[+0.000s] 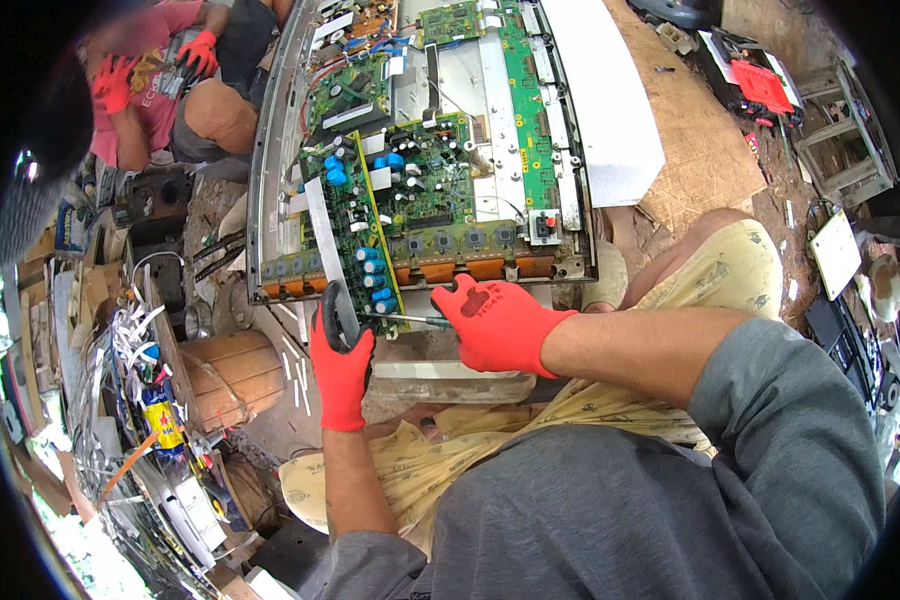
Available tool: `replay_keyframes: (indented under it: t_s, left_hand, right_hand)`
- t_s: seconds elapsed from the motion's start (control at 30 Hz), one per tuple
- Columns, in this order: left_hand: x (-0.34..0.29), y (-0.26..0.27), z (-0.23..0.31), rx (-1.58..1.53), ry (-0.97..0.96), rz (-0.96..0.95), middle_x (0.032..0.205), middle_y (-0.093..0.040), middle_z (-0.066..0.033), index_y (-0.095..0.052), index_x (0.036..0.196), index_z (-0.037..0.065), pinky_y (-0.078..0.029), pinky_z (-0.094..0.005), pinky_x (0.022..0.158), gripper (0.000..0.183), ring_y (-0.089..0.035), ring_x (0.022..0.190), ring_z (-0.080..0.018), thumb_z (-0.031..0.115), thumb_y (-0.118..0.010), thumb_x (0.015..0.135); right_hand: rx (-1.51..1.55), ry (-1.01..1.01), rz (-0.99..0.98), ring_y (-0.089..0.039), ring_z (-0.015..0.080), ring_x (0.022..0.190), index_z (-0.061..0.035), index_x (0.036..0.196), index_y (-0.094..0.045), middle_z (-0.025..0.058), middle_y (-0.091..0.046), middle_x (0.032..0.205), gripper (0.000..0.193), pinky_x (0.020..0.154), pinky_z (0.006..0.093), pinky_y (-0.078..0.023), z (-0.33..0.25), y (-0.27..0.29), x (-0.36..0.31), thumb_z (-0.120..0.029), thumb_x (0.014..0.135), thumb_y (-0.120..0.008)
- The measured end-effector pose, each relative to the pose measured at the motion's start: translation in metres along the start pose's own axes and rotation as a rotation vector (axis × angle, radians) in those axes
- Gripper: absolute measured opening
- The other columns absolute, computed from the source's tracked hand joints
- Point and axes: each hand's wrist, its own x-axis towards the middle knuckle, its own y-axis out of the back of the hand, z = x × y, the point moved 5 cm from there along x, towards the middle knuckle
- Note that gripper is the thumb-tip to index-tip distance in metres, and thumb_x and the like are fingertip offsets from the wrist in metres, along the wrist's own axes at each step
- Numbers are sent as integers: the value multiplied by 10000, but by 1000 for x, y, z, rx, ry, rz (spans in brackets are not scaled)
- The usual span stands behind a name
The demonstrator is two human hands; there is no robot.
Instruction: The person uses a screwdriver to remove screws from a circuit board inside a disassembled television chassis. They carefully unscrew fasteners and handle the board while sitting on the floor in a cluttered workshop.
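My left hand [342, 375], in a red glove with dark fingertips, is closed on the lower end of a narrow green circuit board [362, 215]. A long silver metal strip [324, 232] runs along this board, beside several blue capacitors [372, 268]. The board stands tilted over the near edge of an opened flat-screen television chassis [582, 262]. In my right hand [500, 325], also red-gloved, is a screwdriver [422, 319]; its thin shaft points left to the board's lower end. Whether its tip touches the board I cannot tell.
More boards, including a long green one [526, 110], are mounted in the chassis. White foam [620, 120] lies right of it. A person with red gloves [116, 84] sits at the far left. Scrap [160, 420] is piled left; a wooden frame [850, 140] stands right.
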Motion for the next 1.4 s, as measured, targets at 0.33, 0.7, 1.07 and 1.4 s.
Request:
replay_keyframes:
  t_s: [0.33, 0.7, 1.07, 1.4]
  left_hand:
    - [-3, -2, 15, 13, 82, 45, 1453, -552, -142, -506, 1484, 36, -378, -376, 1146, 748, -517, 1357, -283, 9, -669, 755]
    - [-2, -2, 17, 91, 43, 8, 1425, -553, -153, -501, 1500, 76, -389, -395, 1131, 749, -515, 1332, -315, 24, -661, 771]
    - [-1, -1, 13, 101, -25, -34, 1481, -506, -115, -452, 1521, 39, -478, -308, 960, 753, -534, 1275, -207, -34, -612, 788]
    - [-2, 0, 11, 126, -24, -41, 1515, -489, -91, -450, 1518, 15, -505, -270, 939, 748, -543, 1255, -153, -57, -605, 791]
  right_hand:
    - [-57, 57, -64, -671, 379, 1016, -16, 1047, -643, 206, -678, 1060, 299, 868, 468, -544, -17, 5, 12, -246, 857, -632]
    - [285, -144, -79, -687, 378, 934, -10, 1002, -656, 209, -695, 974, 306, 841, 475, -545, -7, -8, 29, -295, 897, -614]
    - [-262, 210, 143, -661, 321, 933, -63, 1027, -655, 150, -639, 1027, 210, 754, 476, -525, -34, -15, 26, -168, 849, -615]
    - [148, -11, -56, -661, 376, 1029, -44, 1032, -622, 180, -660, 1079, 246, 841, 481, -540, -22, -18, 41, -230, 871, -611]
